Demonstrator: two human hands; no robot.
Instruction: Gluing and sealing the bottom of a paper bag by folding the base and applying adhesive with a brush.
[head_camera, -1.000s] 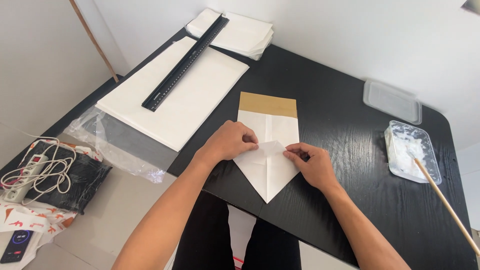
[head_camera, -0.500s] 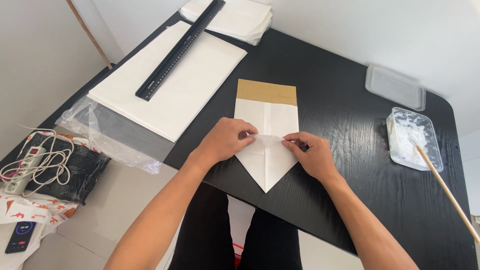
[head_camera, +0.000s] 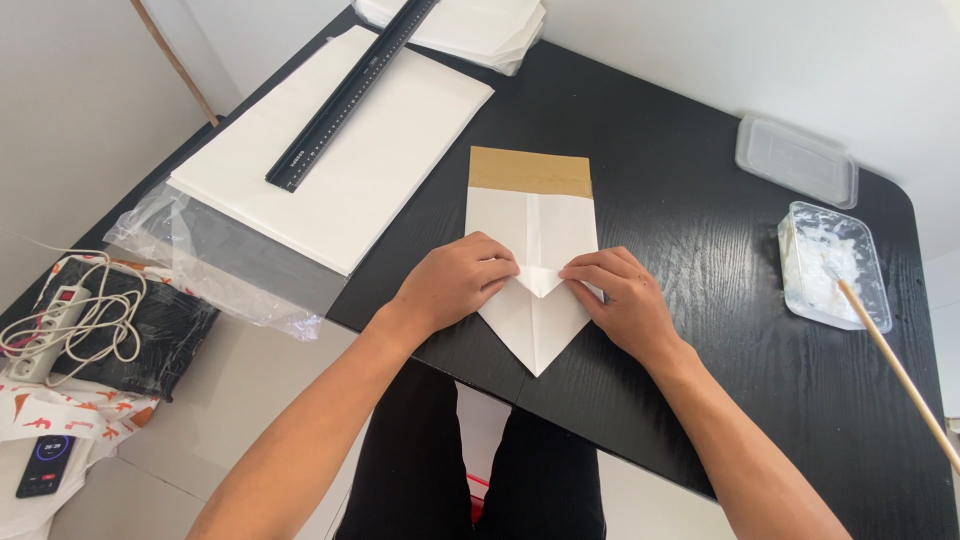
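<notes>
A white folded paper piece (head_camera: 533, 228) with a brown top band lies on the black table (head_camera: 700, 250); its near end is folded into a point toward me. My left hand (head_camera: 455, 282) presses on the left side of the fold. My right hand (head_camera: 625, 298) presses on the right side. The fingertips of both hands meet over a small folded flap at the paper's middle. Neither hand lifts the paper off the table.
A stack of white sheets (head_camera: 345, 155) with a long black ruler (head_camera: 350, 92) lies at the left, partly in a clear plastic sleeve (head_camera: 220, 262). A clear tub of white paste (head_camera: 832, 262) with a wooden stick (head_camera: 895, 365) and a lid (head_camera: 796, 158) sit at the right. A power strip (head_camera: 50, 330) and phone (head_camera: 42, 465) lie on the floor.
Both hands have drawn closer together over the paper's middle, fingertips now pressing the small flap flat. The view has shifted slightly.
</notes>
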